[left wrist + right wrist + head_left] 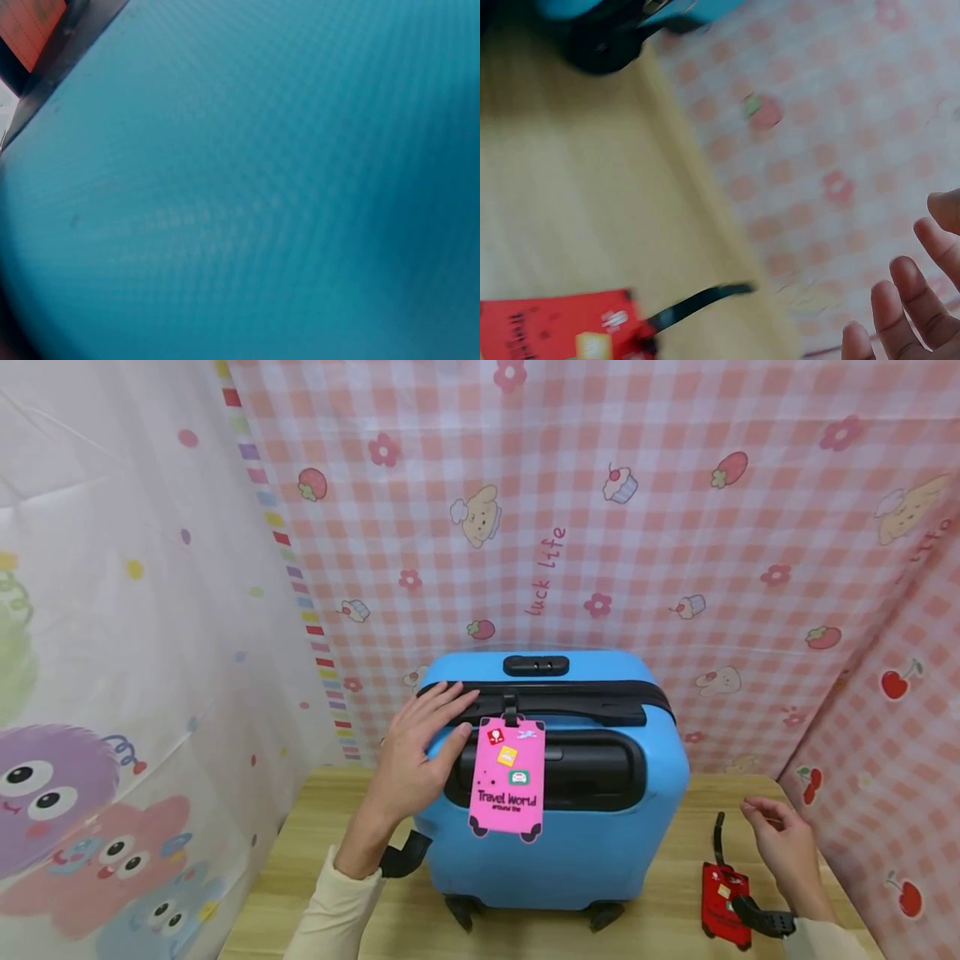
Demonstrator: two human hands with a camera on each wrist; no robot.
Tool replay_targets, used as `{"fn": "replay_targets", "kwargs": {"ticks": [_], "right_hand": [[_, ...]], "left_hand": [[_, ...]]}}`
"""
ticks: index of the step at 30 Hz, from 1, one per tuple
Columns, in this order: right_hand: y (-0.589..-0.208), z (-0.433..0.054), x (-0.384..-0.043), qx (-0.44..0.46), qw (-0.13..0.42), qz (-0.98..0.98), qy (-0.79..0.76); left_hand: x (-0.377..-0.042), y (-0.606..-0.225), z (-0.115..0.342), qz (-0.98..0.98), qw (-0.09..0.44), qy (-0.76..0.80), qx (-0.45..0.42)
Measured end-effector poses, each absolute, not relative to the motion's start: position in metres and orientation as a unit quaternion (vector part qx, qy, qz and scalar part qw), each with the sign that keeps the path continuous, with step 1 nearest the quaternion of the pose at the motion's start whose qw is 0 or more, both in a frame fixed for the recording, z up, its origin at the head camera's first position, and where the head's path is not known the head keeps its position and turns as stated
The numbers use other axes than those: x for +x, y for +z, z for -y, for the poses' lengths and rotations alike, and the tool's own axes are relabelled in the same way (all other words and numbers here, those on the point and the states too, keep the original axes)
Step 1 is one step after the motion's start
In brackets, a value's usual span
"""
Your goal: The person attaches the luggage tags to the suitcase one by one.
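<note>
A light blue suitcase [540,868] stands upright on the wooden table, and its shell [225,187] fills the left wrist view. My left hand [412,760] rests on its upper left corner, fingers extended over the end of the black top handle [585,710]. From that handle a pink luggage tag [507,777] hangs by a black strap over the front recess. To the right, my right hand [783,847] is above the table with loosely bent fingers and nothing in them. Beside it lies a red luggage tag [720,918], its black strap [697,304] loose.
Suitcase wheels [606,914] stand on the table [330,827]. A black combination lock [536,666] sits on the suitcase top. Behind hangs a pink checked cloth [570,485]; a white cartoon-printed cloth [150,635] hangs at left.
</note>
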State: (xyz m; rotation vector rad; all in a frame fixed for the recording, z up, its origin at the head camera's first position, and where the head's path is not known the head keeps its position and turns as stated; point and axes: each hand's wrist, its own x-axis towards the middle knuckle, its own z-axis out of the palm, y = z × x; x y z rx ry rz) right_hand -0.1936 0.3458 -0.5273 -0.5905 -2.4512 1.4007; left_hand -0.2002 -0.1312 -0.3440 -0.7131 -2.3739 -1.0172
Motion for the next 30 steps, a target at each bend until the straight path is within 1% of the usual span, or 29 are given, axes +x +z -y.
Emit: {"fn": "replay_targets", "kwargs": {"ticks": [4, 8, 15, 20, 25, 30], "right_hand": [[-0.55, -0.353, -0.192, -0.246, 0.083, 0.839, 0.479], [-0.567, -0.355, -0.189, -0.264, 0.06, 0.838, 0.474], [-0.593, -0.358, -0.181, -0.265, 0.019, 0.82, 0.506], [-0.609, -0.364, -0.176, -0.267, -0.033, 0.815, 0.513], [-0.618, -0.368, -0.17, -0.238, -0.09, 0.82, 0.513], [-0.622, -0.365, -0.169, -0.222, -0.107, 0.821, 0.515]], "left_hand": [[-0.2, -0.343, 0.131, 0.862, 0.229, -0.37, -0.26], [-0.2, -0.342, 0.131, 0.861, 0.232, -0.371, -0.26], [-0.2, -0.342, 0.131, 0.863, 0.23, -0.368, -0.259], [-0.199, -0.342, 0.131, 0.863, 0.23, -0.369, -0.258], [-0.199, -0.343, 0.131, 0.862, 0.229, -0.371, -0.257], [-0.198, -0.342, 0.131, 0.863, 0.229, -0.372, -0.254]]}}
